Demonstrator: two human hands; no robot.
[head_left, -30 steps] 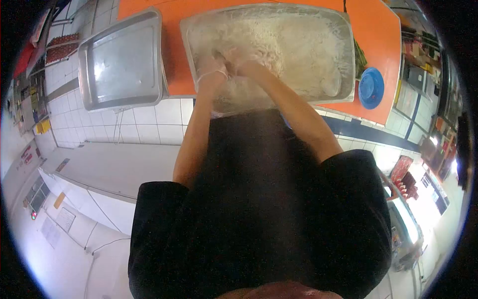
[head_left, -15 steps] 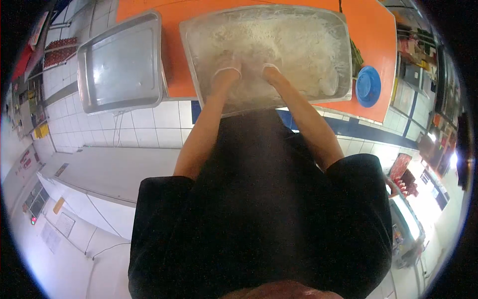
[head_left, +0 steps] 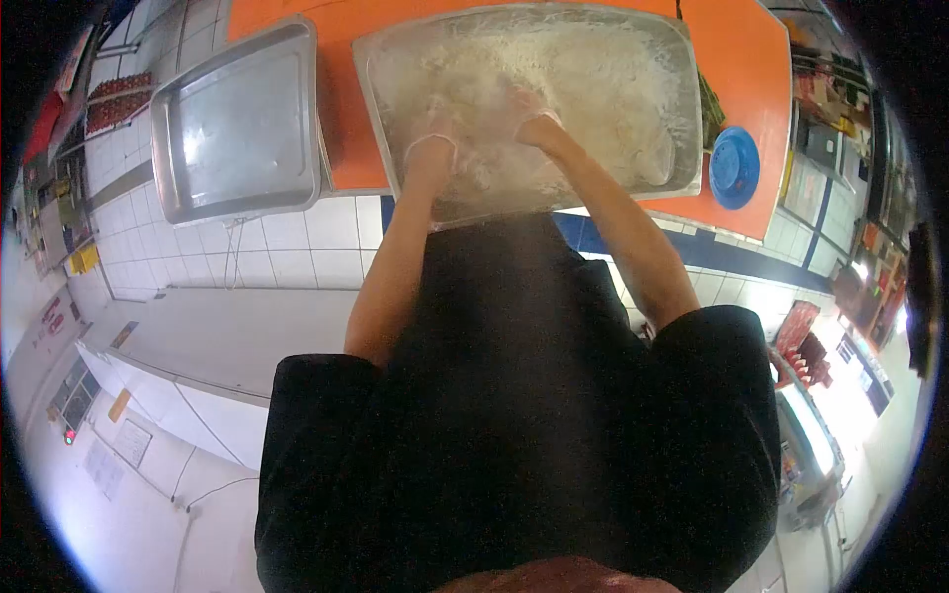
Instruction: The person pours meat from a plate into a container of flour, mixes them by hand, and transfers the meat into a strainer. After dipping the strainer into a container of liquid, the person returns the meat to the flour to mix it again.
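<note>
A large rectangular tub (head_left: pixel 374 94) with flour-dusted walls holds a pale, powdery material like flour (head_left: pixel 593 89). My left hand (head_left: pixel 439 127) is down in the left part of the tub, touching the powder. Further right, my right hand (head_left: pixel 527 107) reaches into the powder near the tub's middle. White cuffs, like those of thin gloves, circle both wrists. Haze and powder blur the fingers of each hand, so their grip cannot be made out.
The tub stands on an orange table (head_left: pixel 746 79). To its left is a shallow metal tray (head_left: pixel 237 128). A blue bowl (head_left: pixel 733 168) sits near the table's right edge. A white chest-like unit (head_left: pixel 217 326) stands behind on the left, over white floor tiles (head_left: pixel 287 237).
My hands have moved apart: the left shifted slightly left, and the right moved a little farther into the tub. The tub, tray and bowl remain in place.
</note>
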